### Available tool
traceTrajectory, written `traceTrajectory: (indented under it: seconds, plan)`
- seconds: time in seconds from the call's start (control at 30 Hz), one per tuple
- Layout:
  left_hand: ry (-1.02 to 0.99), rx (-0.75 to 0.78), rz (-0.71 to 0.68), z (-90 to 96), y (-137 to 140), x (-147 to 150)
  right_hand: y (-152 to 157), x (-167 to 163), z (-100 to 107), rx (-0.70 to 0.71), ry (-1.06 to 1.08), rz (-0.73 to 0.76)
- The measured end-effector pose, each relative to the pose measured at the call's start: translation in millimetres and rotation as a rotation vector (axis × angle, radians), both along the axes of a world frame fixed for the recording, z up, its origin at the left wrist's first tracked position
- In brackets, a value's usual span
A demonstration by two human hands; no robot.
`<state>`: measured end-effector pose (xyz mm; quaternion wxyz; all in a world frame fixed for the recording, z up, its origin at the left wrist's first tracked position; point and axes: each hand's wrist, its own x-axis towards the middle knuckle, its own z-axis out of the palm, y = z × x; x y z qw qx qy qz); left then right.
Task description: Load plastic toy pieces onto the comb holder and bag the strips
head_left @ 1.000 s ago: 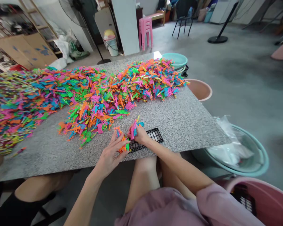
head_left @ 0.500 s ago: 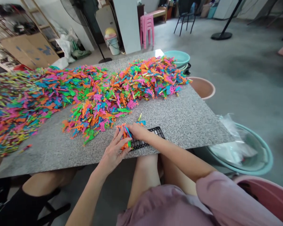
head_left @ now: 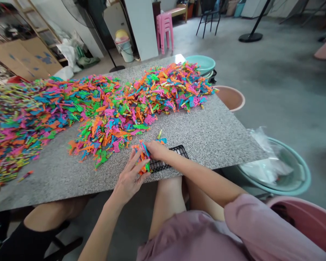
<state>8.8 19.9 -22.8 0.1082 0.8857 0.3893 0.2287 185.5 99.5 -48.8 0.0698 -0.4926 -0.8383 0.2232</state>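
Between left fingers (head_left: 138,168) and right fingers (head_left: 150,146), colourful plastic pieces (head_left: 144,157) bunch together.

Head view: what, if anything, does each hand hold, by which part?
Left hand: clustered toy guns, steadied along their left and near sides. Right hand: hold hidden, cannot tell.

There is one black chair (head_left: 208,13), one worktop (head_left: 206,137) with one black tray (head_left: 183,152), and the wearer's two hands (head_left: 127,177); the colourful pieces (head_left: 176,88) are too many to count.
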Motion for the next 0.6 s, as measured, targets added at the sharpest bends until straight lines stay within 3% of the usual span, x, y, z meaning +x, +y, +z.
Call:
traceTrajectory:
  seconds: [0.27,0.37,0.5,0.6]
  plan:
    - [0.017,-0.070,-0.045,4.2,7,-5,7,-2,-4,0.008,0.040,0.094]
    - [0.046,-0.130,-0.028,7.6,8,-4,22,16,-3,0.082,0.038,0.165]
    - [0.098,-0.163,-0.031,12.5,6,-2,46,50,-9,0.283,-0.143,0.046]
    - [0.166,-0.195,-0.001,15.8,5,-1,53,70,-15,0.271,-0.195,0.079]
